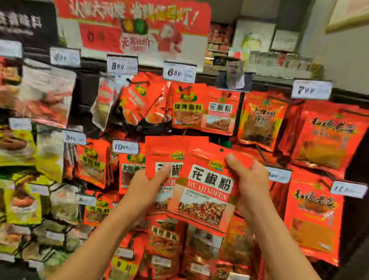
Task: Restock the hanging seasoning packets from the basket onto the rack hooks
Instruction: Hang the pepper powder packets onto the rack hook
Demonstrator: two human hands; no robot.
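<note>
Both hands hold red seasoning packets in front of the rack. The right hand (250,187) pinches the front packet (206,187) near its top; the left hand (149,186) grips the packets behind (162,151). This looks like the hanging step. Next, the small hole at the top must slide onto a hook, maybe by the matching packets above (221,114). The picture is blurry, so I cannot see the hook.
</note>
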